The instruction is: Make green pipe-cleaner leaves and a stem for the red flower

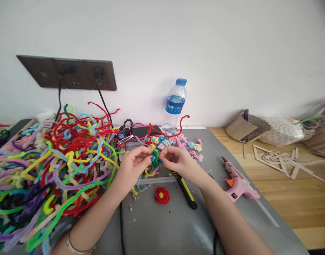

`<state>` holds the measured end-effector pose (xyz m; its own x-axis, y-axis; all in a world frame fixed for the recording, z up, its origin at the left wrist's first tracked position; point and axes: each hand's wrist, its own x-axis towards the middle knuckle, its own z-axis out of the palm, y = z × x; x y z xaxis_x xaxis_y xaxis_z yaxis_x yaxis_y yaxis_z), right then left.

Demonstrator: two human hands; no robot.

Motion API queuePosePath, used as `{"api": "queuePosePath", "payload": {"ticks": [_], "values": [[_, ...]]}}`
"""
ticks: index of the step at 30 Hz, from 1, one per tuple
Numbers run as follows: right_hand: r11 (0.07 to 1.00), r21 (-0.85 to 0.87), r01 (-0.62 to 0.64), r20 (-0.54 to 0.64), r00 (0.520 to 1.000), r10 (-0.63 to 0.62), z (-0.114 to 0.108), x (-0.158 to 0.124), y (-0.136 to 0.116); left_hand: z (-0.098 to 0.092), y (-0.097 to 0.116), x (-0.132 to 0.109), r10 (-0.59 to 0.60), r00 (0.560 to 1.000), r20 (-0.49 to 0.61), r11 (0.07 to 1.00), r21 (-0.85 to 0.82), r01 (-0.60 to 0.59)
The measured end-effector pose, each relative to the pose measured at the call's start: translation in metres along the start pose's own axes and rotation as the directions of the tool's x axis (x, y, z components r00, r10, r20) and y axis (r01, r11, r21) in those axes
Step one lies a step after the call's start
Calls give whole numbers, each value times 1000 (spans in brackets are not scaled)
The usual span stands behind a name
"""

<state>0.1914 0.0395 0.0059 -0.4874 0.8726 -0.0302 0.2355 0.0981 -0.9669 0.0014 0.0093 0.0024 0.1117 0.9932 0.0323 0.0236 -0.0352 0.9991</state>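
Observation:
A small green piece of bent pipe cleaner (156,158) is pinched between the fingertips of both hands, above the middle of the grey mat. My left hand (137,163) grips it from one side, thumb against fingers. From the other side my right hand (178,162) pinches it too. Nearer me on the mat lies a red pipe-cleaner flower (162,196) with a yellow centre. A tool with a black and yellow handle (187,193) sits below my right hand, its head hidden. Behind the hands are several small pastel flowers (182,140).
A big tangled heap of coloured pipe cleaners (79,159) fills the left. On the right lie a pink glue gun (240,184) and wooden sticks (281,159). A water bottle (175,106) stands by the wall, near a phone (141,131) and nail clippers (125,139).

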Motion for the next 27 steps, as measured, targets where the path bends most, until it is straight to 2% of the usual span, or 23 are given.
{"api": "queuePosePath", "payload": {"ticks": [19, 27], "values": [[1000, 13, -1, 6, 1000, 0, -1, 0, -1, 0, -1, -1, 1, 1000, 3, 999, -47, -1], [999, 32, 40, -10, 999, -40, -3, -1, 1, 0, -1, -1, -9, 1000, -26, 997, -78, 7]]}}
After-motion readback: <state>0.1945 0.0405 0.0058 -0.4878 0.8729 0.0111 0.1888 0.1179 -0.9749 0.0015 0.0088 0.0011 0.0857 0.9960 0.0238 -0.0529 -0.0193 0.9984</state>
